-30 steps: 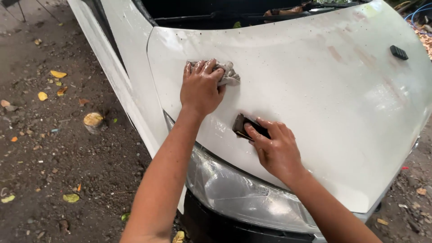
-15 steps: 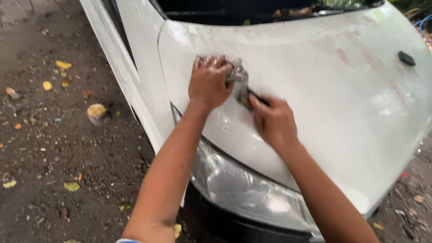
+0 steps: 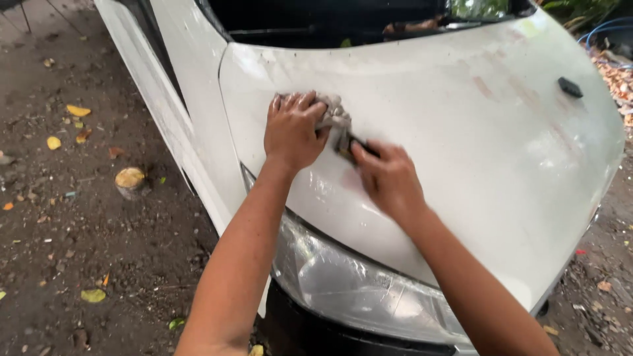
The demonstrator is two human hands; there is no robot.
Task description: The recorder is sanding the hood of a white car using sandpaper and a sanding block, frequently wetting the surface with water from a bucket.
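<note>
The left hand (image 3: 292,130) lies palm-down, fingers spread, pressing a crumpled grey cloth (image 3: 334,113) against the white car hood (image 3: 475,145). Just right, touching the cloth, the right hand (image 3: 389,178) closes on a small dark block (image 3: 348,143), its long axis slanting down-right.

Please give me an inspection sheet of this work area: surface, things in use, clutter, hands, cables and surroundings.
Surface: white car hood, dull, with faint reddish patches.
Things in use: crumpled grey rag under the left hand; small dark block under the right hand, touching the rag.
Clutter: small black piece lying on the hood.
Hands: left hand pressed flat on the rag; right hand in a grip on the block.
Cables: blue hose at top right.
Surroundings: headlight; dirt ground with fallen leaves.
</note>
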